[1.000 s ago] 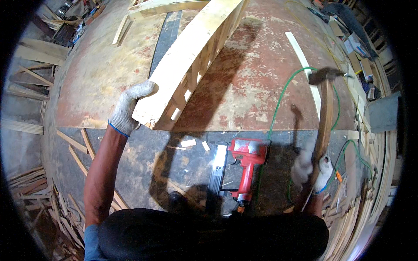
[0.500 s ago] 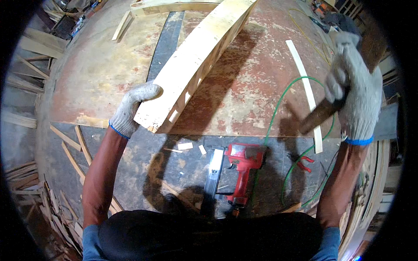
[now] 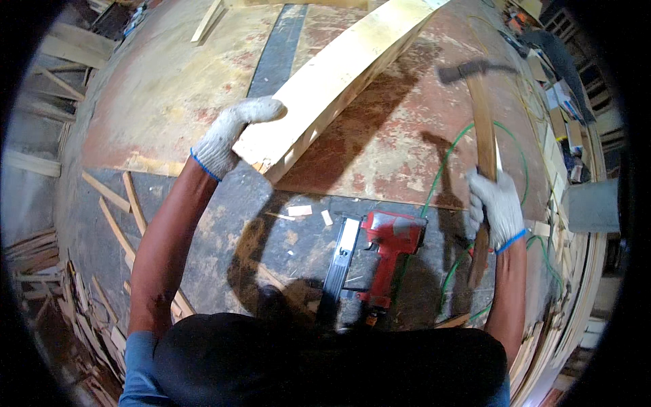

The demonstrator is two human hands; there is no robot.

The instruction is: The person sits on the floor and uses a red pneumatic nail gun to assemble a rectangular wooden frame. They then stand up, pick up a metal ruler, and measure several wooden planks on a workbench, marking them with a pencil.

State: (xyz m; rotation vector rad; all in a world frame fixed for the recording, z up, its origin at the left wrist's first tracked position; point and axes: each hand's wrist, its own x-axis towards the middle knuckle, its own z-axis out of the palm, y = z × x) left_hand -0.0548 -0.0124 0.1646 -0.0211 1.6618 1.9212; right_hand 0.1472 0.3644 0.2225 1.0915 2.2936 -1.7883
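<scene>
My left hand (image 3: 237, 132), in a white knit glove with a blue cuff, grips the near end of a long pale wooden beam (image 3: 339, 74). The beam slants away to the upper right, raised so that it casts a shadow on the board below. A hammer with a wooden handle (image 3: 482, 125) stands nearly upright in my gloved right hand (image 3: 498, 207), its dark head (image 3: 475, 69) at the top. Between my arms, a red nail gun (image 3: 390, 254) with a silver and black magazine lies on the dark floor. Red-handled pliers (image 3: 470, 250) are mostly hidden behind my right hand.
A worn red-brown board (image 3: 176, 102) spreads under the beam. A green hose (image 3: 441, 163) loops at the right, and small wood offcuts (image 3: 299, 211) lie near the nail gun. Wood strips (image 3: 115, 230) lie at the left; stacked boards (image 3: 576, 319) line the right.
My right hand has come down and inward, bringing the hammer from near the right rim to upright. The beam and my left hand appear shifted slightly up and right.
</scene>
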